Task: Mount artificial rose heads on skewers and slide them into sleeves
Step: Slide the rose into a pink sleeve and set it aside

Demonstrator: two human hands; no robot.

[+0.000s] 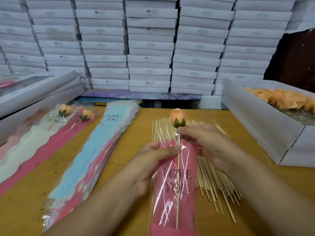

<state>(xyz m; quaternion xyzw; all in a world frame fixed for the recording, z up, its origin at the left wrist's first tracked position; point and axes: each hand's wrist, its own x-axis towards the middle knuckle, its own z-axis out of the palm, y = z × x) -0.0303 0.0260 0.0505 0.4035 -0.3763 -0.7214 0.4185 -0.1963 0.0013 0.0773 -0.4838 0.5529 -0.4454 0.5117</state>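
Note:
A peach rose head [178, 118] sits on top of a thin wooden skewer [178, 184]. Most of the skewer lies inside a pink "LOVE YOU" sleeve [172, 198] with clear film. My left hand [153, 166] grips the sleeve near its open top, thumb across the front. My right hand [206, 143] pinches the skewer just below the rose's green base. The rose is still above the sleeve's mouth.
Loose skewers [214, 181] are spread on the wooden table under my hands. A stack of empty sleeves [95, 150] lies to the left, filled sleeves with roses [68, 120] beyond it. A white box of peach rose heads [281, 101] stands at the right. White cartons are stacked behind.

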